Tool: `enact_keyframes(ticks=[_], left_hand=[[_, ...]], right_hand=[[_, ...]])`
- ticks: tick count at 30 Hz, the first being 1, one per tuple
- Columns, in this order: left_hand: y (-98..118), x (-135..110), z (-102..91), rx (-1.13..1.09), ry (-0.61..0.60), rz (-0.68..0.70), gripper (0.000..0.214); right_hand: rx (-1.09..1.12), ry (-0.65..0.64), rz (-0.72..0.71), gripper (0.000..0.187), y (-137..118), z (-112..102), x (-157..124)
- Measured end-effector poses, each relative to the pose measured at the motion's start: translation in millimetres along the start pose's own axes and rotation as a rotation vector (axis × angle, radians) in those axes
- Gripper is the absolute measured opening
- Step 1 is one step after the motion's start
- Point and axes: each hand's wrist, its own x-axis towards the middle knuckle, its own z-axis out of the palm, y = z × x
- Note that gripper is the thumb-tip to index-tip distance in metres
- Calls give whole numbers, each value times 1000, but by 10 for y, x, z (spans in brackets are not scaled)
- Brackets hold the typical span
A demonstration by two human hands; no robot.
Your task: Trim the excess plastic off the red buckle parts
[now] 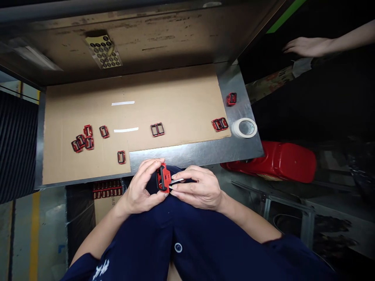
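My left hand (pixel 145 186) grips a small red and black plastic frame (pixel 166 177) by its two ends, fingers at the top and thumb at the bottom. On the right, my right hand (pixel 197 187) pinches a thin silver metal tool (pixel 177 180) that looks like tweezers. Its tip is at the frame's red side; whether it touches is too small to tell. Both hands are just in front of the bench's near edge. Similar frames lie on the cardboard: a loose group (pixel 88 143) at left, single ones (pixel 121 157) nearby, and a pair (pixel 157 129) in the middle.
Cardboard (pixel 181 101) covers most of the metal bench (pixel 193 154). A tape roll (pixel 245 128) and another frame (pixel 231 98) sit at its right end. A sticker sheet (pixel 104 51) hangs on the back panel. Right of the bench are a red container (pixel 287 160) and another person's hand (pixel 310 47).
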Motion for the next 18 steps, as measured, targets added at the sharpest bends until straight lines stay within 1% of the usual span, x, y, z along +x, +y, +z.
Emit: enact_keyframes(ticks=[7, 11, 13, 18], left_hand=[[-27, -18, -3, -14, -4, -18, 85], [-52, -23, -8, -18, -9, -29, 85], [-71, -36, -3, -29, -6, -34, 85], [-96, -62, 10, -15, 14, -18, 84]], right_hand=[[-29, -2, 1, 6, -7, 4, 6], [-30, -12, 13, 1, -9, 1, 6], [-25, -22, 24, 2, -12, 2, 6], [-11, -38, 33, 2, -20, 1, 12]])
